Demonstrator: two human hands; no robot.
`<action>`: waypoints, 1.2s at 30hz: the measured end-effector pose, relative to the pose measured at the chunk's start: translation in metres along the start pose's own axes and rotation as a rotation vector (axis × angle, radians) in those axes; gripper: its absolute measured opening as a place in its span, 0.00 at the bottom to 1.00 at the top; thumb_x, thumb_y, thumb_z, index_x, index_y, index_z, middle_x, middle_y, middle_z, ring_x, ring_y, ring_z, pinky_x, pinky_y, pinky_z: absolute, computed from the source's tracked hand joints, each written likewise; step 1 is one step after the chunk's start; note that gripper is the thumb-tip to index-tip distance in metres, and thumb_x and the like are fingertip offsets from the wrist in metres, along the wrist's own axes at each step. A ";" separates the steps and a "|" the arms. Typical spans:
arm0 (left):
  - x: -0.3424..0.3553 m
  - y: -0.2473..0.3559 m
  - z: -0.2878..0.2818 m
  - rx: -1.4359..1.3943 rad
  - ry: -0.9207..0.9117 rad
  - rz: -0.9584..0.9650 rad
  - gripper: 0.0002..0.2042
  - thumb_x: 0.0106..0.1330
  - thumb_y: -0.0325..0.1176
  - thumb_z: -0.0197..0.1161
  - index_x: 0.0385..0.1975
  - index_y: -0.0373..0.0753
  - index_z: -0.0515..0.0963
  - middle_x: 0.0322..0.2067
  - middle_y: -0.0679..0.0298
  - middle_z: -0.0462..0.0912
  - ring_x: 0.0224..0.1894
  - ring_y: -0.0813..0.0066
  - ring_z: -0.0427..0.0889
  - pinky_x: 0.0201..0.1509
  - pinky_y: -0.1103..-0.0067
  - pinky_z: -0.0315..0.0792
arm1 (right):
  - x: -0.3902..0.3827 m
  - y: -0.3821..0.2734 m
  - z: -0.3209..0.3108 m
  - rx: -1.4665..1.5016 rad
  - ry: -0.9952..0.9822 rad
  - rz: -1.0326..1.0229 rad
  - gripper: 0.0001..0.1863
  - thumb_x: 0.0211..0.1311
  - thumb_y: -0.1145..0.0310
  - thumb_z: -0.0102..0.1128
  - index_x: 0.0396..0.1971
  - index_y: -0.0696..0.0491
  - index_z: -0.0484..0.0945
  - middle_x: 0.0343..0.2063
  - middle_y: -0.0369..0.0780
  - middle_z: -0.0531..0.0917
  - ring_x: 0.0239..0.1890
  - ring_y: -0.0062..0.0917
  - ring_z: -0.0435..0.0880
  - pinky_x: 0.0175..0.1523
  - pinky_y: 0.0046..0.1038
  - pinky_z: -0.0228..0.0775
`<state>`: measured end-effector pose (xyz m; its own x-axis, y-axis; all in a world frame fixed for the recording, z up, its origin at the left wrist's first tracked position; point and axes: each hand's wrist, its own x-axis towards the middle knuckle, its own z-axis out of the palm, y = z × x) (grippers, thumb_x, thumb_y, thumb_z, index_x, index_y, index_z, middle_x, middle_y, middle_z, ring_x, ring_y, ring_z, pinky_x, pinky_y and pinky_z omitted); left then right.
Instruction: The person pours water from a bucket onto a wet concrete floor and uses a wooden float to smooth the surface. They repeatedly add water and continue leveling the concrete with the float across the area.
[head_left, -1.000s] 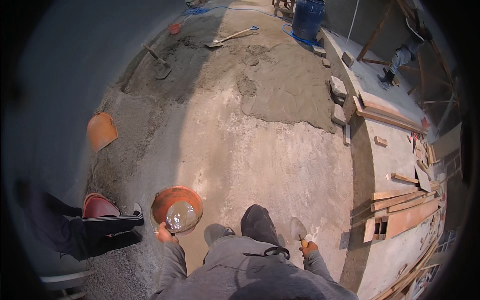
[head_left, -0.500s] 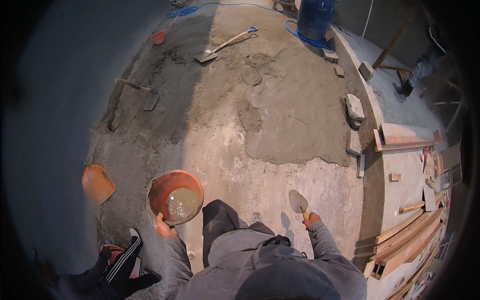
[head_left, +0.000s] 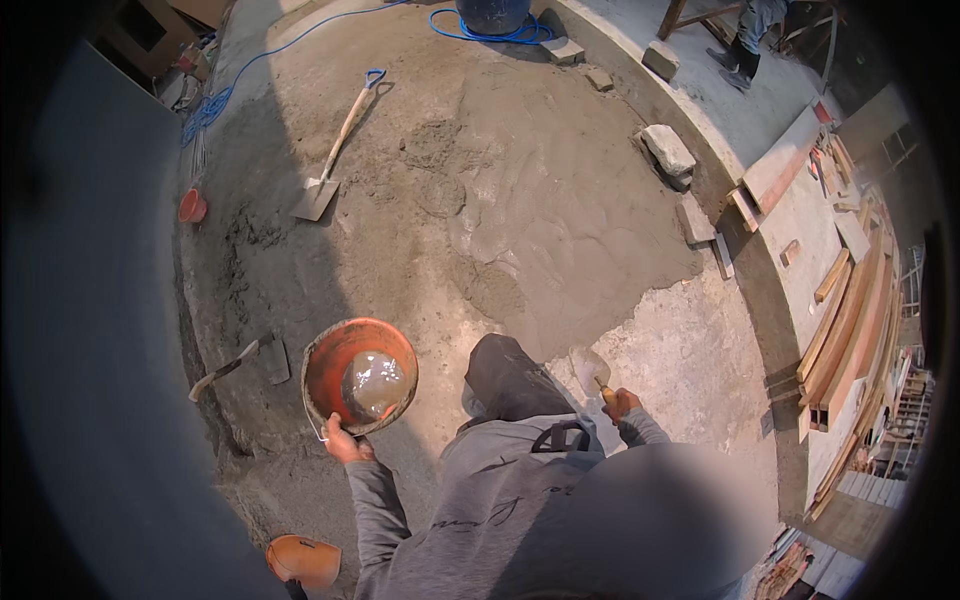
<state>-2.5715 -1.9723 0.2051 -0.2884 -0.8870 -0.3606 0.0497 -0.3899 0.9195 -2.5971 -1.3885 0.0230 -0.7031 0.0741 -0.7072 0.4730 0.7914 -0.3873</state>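
My left hand (head_left: pixel 347 440) grips the near rim of an orange bucket (head_left: pixel 325 372), which is tilted so its inside shows. Grey, shiny watery liquid (head_left: pixel 378 384) lies in it. My right hand (head_left: pixel 622 404) is closed on the handle of a trowel (head_left: pixel 588 368). Its pale blade points ahead, beside the near edge of a spread of wet grey mortar (head_left: pixel 600 190); whether it touches the floor I cannot tell. My bent knee (head_left: pixel 512 375) shows between the two hands.
A shovel (head_left: pixel 317 200) and a hoe (head_left: pixel 235 370) lie to the left. Nearby are a small red bowl (head_left: pixel 193 206) and another orange bucket (head_left: pixel 305 562). Stones (head_left: pixel 668 152) and planks (head_left: pixel 845 330) line the right side. A blue barrel (head_left: pixel 492 14) and a person's legs (head_left: pixel 742 45) are farther off.
My view has turned and moved forward, nearer the mortar. The trowel is now beside the mortar's edge. The bucket stays in my left hand. The person at the lower left has mostly left view.
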 end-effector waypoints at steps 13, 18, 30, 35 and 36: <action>0.371 0.091 0.468 0.119 -0.386 -0.044 0.09 0.59 0.23 0.60 0.40 0.33 0.77 0.38 0.62 0.82 0.37 0.68 0.82 0.45 0.72 0.78 | 0.238 -0.418 -0.066 -0.181 -0.055 0.160 0.24 0.53 0.55 0.65 0.46 0.55 0.79 0.38 0.53 0.84 0.42 0.44 0.85 0.47 0.41 0.78; 0.482 0.125 0.651 0.158 -0.529 -0.037 0.08 0.59 0.24 0.61 0.38 0.34 0.77 0.36 0.64 0.82 0.36 0.72 0.81 0.43 0.74 0.77 | 0.368 -0.610 -0.130 0.237 0.206 0.046 0.21 0.53 0.60 0.70 0.41 0.58 0.77 0.23 0.46 0.83 0.21 0.32 0.84 0.27 0.33 0.77; 0.687 0.099 1.097 0.400 -0.995 -0.065 0.14 0.56 0.25 0.66 0.41 0.33 0.73 0.36 0.61 0.80 0.35 0.73 0.80 0.42 0.75 0.75 | 0.478 -0.887 -0.040 0.793 0.430 0.467 0.15 0.57 0.66 0.66 0.40 0.57 0.77 0.20 0.41 0.79 0.16 0.27 0.79 0.21 0.31 0.73; 0.691 0.062 1.280 0.452 -1.164 -0.018 0.10 0.58 0.26 0.65 0.38 0.34 0.74 0.33 0.65 0.79 0.32 0.76 0.78 0.39 0.77 0.74 | 0.509 -0.972 -0.040 0.919 0.230 0.827 0.18 0.54 0.64 0.63 0.38 0.63 0.77 0.26 0.48 0.84 0.22 0.32 0.86 0.28 0.34 0.79; 0.696 0.045 1.314 0.474 -1.193 -0.001 0.10 0.58 0.26 0.65 0.38 0.34 0.74 0.33 0.65 0.79 0.32 0.77 0.78 0.38 0.77 0.74 | 0.526 -0.980 -0.040 0.912 0.190 0.872 0.19 0.54 0.64 0.64 0.39 0.64 0.77 0.26 0.47 0.84 0.21 0.32 0.86 0.27 0.34 0.79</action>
<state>-4.0263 -2.2818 0.2009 -0.9742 -0.0210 -0.2245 -0.2234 -0.0466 0.9736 -3.4520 -2.1006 0.0542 -0.0062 0.5017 -0.8650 0.9530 -0.2590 -0.1570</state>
